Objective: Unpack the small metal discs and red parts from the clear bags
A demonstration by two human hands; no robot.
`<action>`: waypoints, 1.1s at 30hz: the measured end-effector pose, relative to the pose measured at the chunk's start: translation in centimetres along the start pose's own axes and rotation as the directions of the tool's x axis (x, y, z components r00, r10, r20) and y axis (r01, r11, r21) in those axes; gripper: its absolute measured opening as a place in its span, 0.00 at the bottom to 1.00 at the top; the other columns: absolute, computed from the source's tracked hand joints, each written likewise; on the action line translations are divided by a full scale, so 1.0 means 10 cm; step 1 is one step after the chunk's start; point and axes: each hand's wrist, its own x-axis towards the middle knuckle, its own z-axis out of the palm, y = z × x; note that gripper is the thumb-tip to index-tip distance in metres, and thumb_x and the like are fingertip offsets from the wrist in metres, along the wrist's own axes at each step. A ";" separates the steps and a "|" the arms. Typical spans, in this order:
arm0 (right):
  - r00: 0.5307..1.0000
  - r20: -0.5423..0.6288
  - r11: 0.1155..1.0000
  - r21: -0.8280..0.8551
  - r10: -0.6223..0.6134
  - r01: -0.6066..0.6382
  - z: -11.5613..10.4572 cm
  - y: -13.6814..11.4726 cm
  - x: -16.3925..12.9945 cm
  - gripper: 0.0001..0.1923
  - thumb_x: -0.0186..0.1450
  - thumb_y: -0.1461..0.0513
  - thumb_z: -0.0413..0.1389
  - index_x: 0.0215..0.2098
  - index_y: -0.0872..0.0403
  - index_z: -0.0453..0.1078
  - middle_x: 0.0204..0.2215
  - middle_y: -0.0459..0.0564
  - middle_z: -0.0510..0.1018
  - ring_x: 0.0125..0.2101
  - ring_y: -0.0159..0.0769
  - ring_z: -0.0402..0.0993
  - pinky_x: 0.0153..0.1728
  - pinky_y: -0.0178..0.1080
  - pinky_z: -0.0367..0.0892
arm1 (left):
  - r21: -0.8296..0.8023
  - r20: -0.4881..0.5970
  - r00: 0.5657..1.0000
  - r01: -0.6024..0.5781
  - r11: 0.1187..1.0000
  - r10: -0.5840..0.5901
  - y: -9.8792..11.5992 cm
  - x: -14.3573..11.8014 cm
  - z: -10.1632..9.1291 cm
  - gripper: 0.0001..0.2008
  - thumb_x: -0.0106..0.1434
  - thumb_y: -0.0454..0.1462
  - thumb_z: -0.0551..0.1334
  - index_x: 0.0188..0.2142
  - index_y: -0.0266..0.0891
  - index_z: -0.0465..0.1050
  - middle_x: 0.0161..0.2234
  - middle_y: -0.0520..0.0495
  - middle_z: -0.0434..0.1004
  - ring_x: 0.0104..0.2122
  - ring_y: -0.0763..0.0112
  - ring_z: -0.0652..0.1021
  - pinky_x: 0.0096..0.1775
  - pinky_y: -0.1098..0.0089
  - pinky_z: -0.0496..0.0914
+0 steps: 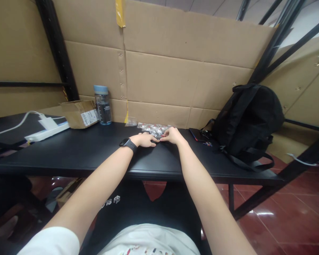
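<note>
Your left hand (146, 140) and right hand (172, 135) pinch shut on thin, crinkly packets (155, 129); light and slippery, so grip the edges.

A black smartwatch (128, 144) bands the left wrist; white short sleeves (53, 242), bare forearms, dark printed trousers (127, 205).

- Your fingertips (159, 139) hide whatever they pinch at the packets (154, 129); too small to tell.
- The bottle (103, 105) label is unreadable.
- The backpack (248, 120) covers the table (77, 152) behind it.
</note>
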 end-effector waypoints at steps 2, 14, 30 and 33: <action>1.000 -0.029 1.000 -0.015 -0.002 0.001 0.00 -0.02 0.00 0.13 0.51 0.55 0.73 0.26 0.55 0.81 0.24 0.48 0.82 0.28 0.37 0.77 0.33 0.35 0.67 | 0.003 0.006 1.000 0.002 1.000 -0.003 0.00 -0.01 -0.01 0.25 0.64 0.50 0.62 0.61 0.67 0.70 0.65 0.55 0.68 0.67 0.48 0.63 0.64 0.45 0.57; 0.991 -0.099 0.996 0.011 -0.091 0.093 -0.03 -0.14 -0.02 0.05 0.62 0.67 0.64 0.33 0.52 0.84 0.32 0.51 0.85 0.36 0.41 0.81 0.41 0.37 0.70 | 0.021 0.036 0.999 -0.015 1.000 0.014 -0.02 0.01 0.00 0.27 0.64 0.52 0.59 0.63 0.68 0.67 0.67 0.56 0.65 0.68 0.47 0.59 0.65 0.44 0.54; 0.995 0.011 0.995 -0.024 -0.099 0.099 -0.02 -0.10 -0.02 0.02 0.56 0.65 0.69 0.28 0.51 0.83 0.28 0.45 0.84 0.34 0.36 0.80 0.40 0.33 0.68 | 0.014 0.046 0.999 -0.031 0.999 0.030 -0.05 0.04 0.02 0.27 0.65 0.52 0.59 0.64 0.66 0.66 0.68 0.56 0.64 0.68 0.46 0.59 0.66 0.44 0.52; 0.992 0.063 0.994 0.007 -0.110 0.110 0.01 -0.08 -0.01 0.05 0.54 0.66 0.70 0.30 0.51 0.83 0.28 0.45 0.84 0.33 0.36 0.79 0.38 0.33 0.69 | 0.011 0.036 0.999 -0.033 0.999 0.033 -0.05 0.04 0.03 0.27 0.64 0.52 0.59 0.63 0.67 0.67 0.67 0.57 0.65 0.68 0.45 0.59 0.66 0.43 0.52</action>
